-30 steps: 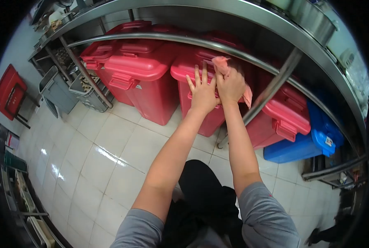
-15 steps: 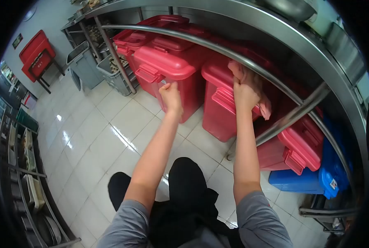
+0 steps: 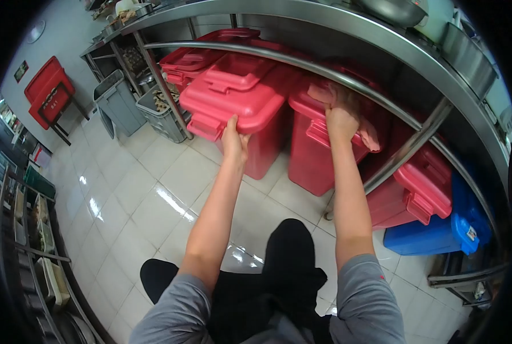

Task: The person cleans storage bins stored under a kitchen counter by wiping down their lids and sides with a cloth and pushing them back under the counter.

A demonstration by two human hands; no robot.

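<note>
Pink cloth (image 3: 369,136): bunched on top of the lid of the middle red bin (image 3: 313,157), toward its front edge, below the steel counter (image 3: 267,7). Its long axis slants across the lid, from far left to near right, with an end showing on each side of the right hand (image 3: 343,121). That hand is clenched around the cloth's middle, so cloth and hand share one spot; the exact finger wrap is hidden. Left red bin (image 3: 233,97): beside the middle one, to its left, a gap between their front ends at floor level; long axis running from the front latch back under the counter's rail (image 3: 267,53). Key relation: this lid lies directly ahead of the left hand (image 3: 234,140), which is much the nearer of the two. Thumb on top of the lid's front edge, just right of the latch, fingers at the underside; reads as a grasp on the rim, though fingertip contact cannot be told. Cloth is well to the right of the left hand. Farther right, past the counter's slanting leg (image 3: 407,150): right red bin (image 3: 390,206), then a blue bin (image 3: 422,238). Far left: grey bins (image 3: 121,102) on the tiled floor (image 3: 147,198).
</note>
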